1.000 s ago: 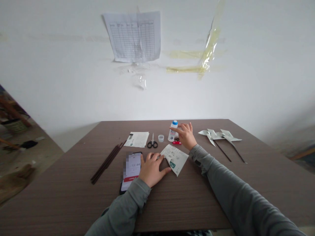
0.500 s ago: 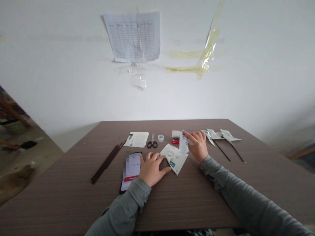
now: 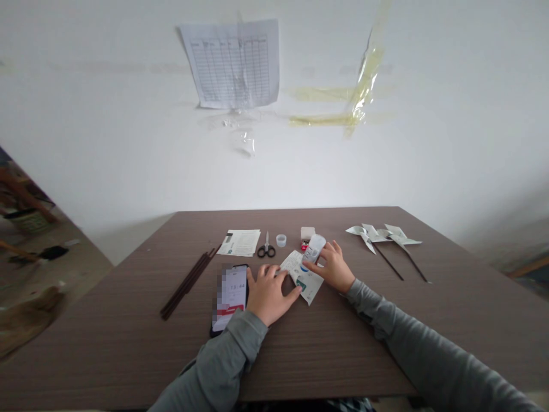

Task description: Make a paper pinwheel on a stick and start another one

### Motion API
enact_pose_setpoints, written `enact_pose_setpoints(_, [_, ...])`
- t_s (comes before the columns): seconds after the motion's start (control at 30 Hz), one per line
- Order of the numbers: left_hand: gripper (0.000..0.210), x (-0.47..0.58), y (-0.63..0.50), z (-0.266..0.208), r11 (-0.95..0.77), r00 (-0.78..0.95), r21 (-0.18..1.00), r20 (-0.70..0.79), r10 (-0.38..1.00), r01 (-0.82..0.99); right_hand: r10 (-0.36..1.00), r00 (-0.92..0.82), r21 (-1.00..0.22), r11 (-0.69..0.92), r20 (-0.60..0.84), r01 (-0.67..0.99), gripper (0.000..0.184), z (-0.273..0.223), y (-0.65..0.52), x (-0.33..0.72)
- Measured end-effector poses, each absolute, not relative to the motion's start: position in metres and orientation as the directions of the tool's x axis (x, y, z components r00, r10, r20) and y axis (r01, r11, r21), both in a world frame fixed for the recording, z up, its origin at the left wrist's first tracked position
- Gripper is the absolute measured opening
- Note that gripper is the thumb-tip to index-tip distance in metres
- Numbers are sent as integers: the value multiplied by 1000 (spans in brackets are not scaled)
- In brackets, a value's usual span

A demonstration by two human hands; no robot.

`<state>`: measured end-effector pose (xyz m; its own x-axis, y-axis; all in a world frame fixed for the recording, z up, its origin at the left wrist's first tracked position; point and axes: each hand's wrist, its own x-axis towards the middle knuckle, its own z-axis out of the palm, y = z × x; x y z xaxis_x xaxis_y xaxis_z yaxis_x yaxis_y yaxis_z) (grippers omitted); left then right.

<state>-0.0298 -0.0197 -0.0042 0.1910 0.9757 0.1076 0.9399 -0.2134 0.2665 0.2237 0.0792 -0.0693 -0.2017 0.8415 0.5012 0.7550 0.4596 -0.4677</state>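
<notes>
Bottle (image 3: 315,246), head view: pinched by the fingers of the right hand (image 3: 335,268), tipped with base up and blue cap end down, over the upper part of the printed paper (image 3: 312,287). Contact between cap end and sheet cannot be told. Left hand (image 3: 271,294) is laid palm down with fingers spread, nothing gripped, fingertips at the sheet's left edge.

Risks, as judged: too much liquid could be let out if the bottle is squeezed or tipped for long; fingertips could be stuck if the run spreads to the left thumb. Sheet could be skewed or wrinkled, being light and only lightly pinned. Red box (image 3: 306,244), just beyond the bottle, could be knocked by its raised base.

Materials: bottle is pale, smooth, translucent-looking plastic, rounded; sheet is thin, matte, creased, with a green patch. Left of the bottle grip: small clear round cup (image 3: 281,241), metal scissors (image 3: 266,250) with black loops, flat paper stack (image 3: 239,243), glossy phone (image 3: 230,294) just beside the left hand, slim dark sticks (image 3: 189,284). Right of the grip: folded paper pinwheels (image 3: 398,233), blades pointed, stems thin. Wood-grain table (image 3: 309,355) beneath.
</notes>
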Motion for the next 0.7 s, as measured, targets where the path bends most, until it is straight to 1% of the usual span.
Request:
enact_pose_setpoints(0.07, [39, -27, -20, -5, -212, 189, 265, 110, 976, 941, 852, -213, -469, 453, 478, 758, 35, -67, 78, 222])
enact_pose_setpoints(0.27, [39, -21, -20, -9, -216, 190, 245, 124, 974, 945, 852, -253, -479, 476, 458, 737, 37, -64, 78, 219])
enact_pose_setpoints(0.5, [39, -18, -20, -14, -208, 179, 216, 144, 973, 954, 830, -308, -457, 523, 464, 720, 33, -64, 76, 216])
enact_pose_setpoints(0.7, [41, -14, -20, -18, -197, 167, 203, 155, 974, 959, 823, -327, -444, 535, 464, 718, 34, -63, 75, 215])
